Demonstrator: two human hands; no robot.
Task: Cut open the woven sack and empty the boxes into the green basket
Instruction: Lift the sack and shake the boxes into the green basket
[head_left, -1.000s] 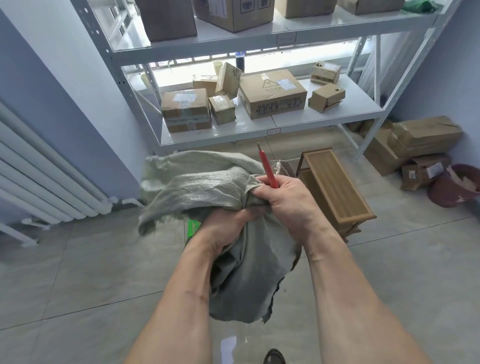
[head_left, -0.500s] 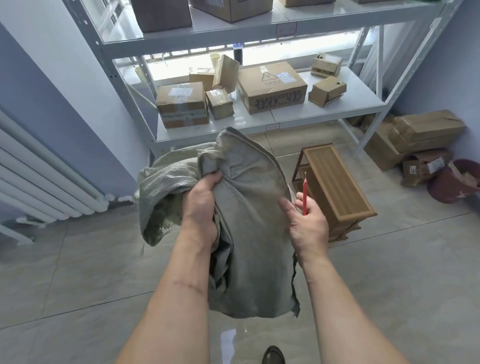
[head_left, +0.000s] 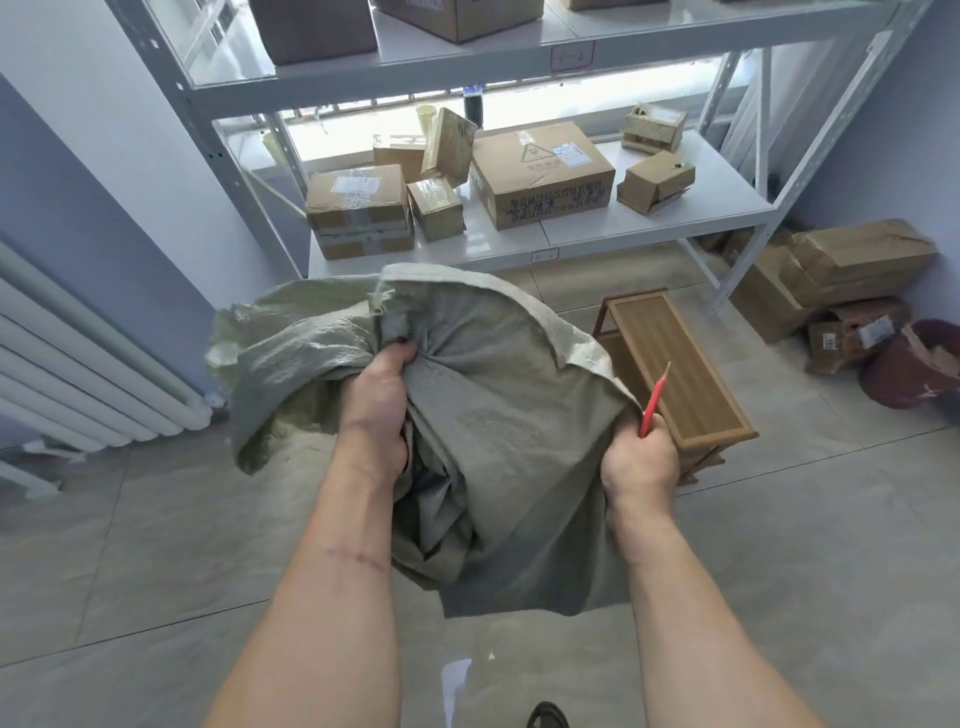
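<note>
The grey-green woven sack (head_left: 498, 415) hangs limp and crumpled in the air in front of me, held by both hands. My left hand (head_left: 376, 405) grips a bunched fold near the sack's middle. My right hand (head_left: 641, 462) pinches the sack's right edge and also holds a thin red cutter (head_left: 654, 400), which points up and away. The green basket is hidden behind the sack. Several cardboard boxes (head_left: 540, 174) lie on the lower shelf beyond.
A white metal shelf rack (head_left: 519, 249) stands ahead. A wooden crate (head_left: 680, 384) sits on the tiled floor to the right of the sack. More cardboard boxes (head_left: 852, 265) and a dark red bin (head_left: 914, 374) fill the right corner. A white radiator (head_left: 78, 374) lines the left wall.
My hands have moved apart and spread the sack out. The right hand has shifted down and right along the sack's edge, with the cutter still in it.
</note>
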